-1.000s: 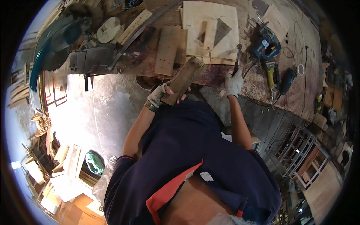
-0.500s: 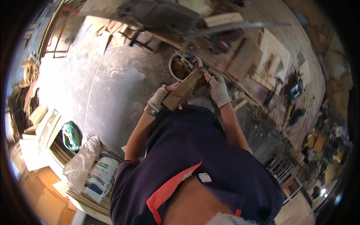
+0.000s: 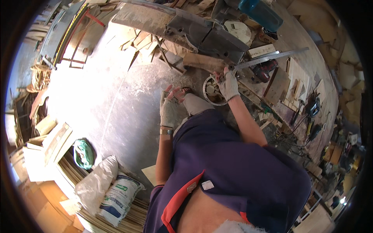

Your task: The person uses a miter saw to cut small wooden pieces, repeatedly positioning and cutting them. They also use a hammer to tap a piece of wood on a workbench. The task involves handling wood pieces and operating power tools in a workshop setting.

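Note:
A short, worn wooden board is held out ahead of me at the edge of the grey metal machine. My right hand, in a pale fingerless knit glove, grips the board's right end, thumb lying over it. My left hand wears the same kind of glove and is off the board. Its fingers are apart and hold nothing, above the grey floor near my leg. Just below the board, beside my right hand, a round white bucket holds offcuts.
At right, a workbench carries a metal ruler, a red-and-black power tool and wood pieces. A blue-green container stands beyond the machine. Stuffed sacks and green cord rest on stacked sheets at lower left.
My left hand has let go of the board and dropped back left. My right hand has carried the board forward to the machine, and the view has shifted.

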### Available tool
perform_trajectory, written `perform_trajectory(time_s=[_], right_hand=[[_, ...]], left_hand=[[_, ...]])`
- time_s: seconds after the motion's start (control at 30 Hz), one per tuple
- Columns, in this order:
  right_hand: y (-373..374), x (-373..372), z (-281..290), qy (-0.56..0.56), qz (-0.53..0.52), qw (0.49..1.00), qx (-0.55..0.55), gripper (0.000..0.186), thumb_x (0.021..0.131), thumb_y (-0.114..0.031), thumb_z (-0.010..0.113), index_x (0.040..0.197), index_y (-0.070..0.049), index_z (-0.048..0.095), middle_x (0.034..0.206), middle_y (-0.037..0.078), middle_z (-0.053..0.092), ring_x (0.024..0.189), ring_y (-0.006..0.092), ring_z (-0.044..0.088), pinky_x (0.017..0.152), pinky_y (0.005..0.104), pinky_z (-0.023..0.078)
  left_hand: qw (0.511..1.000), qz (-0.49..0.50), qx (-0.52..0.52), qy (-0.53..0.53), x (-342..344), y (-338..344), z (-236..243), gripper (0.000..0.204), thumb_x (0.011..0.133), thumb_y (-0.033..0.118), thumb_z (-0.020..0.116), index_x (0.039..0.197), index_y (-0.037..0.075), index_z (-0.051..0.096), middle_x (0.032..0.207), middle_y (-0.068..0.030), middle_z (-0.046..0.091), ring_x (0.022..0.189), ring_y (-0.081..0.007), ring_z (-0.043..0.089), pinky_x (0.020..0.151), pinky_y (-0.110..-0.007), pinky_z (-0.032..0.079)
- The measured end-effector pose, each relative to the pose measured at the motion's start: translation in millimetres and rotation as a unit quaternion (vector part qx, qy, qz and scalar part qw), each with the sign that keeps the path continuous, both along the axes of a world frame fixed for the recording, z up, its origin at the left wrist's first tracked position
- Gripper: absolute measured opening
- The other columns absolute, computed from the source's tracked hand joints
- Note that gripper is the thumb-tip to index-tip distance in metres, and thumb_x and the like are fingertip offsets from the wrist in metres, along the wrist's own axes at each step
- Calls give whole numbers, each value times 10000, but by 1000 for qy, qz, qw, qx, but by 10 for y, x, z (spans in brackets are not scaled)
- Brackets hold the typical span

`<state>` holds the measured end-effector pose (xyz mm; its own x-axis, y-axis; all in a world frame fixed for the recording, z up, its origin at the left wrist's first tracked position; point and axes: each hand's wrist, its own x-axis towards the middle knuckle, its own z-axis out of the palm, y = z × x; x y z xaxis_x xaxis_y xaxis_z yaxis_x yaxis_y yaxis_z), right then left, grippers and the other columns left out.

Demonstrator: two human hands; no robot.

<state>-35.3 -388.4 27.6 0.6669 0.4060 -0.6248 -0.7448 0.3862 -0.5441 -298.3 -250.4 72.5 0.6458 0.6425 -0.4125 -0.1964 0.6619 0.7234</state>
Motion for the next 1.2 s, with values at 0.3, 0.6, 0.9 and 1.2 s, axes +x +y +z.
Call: perform_trajectory(time_s=[0.3, 0.6, 0.9, 1.2], right_hand=[[780, 499, -80, -79, -61, 974, -205, 191, 1048, -132, 616, 1207, -28, 604, 1108, 100, 629, 892, 259, 698, 670, 372, 584], [860, 277, -159, -146, -117, 921, -340, 161, 1034, -132, 591, 1085, -10, 684, 911, 71, 677, 677, 182, 666, 593, 334, 548], [1169, 49, -113, -203, -67, 898, -385, 278, 1017, -165, 640, 1225, 9, 695, 906, 24, 677, 727, 112, 646, 636, 285, 525], [1502, 527, 32, -198, -18, 885, -421, 388, 1019, -132, 620, 1376, 20, 627, 939, 40, 683, 685, 100, 630, 583, 289, 500]], left_hand=[[983, -81, 84, 145, -70, 872, -289, 502, 1069, 281, 595, 1485, 29, 472, 1314, -169, 648, 1099, -264, 686, 879, -369, 568], [886, -205, 349, 226, 441, 2039, -165, 490, 1018, 244, 679, 1431, 8, 559, 1299, -158, 662, 1157, -195, 629, 929, -337, 526], [643, -307, 688, 137, 1843, 2468, -325, 442, 838, 219, 745, 1267, 136, 678, 1235, -138, 657, 1197, -365, 576, 1001, -481, 460], [569, -201, 797, 39, 2810, 2756, -753, 284, 877, 237, 733, 1141, 137, 709, 1121, -120, 620, 1138, -373, 555, 968, -523, 449]])
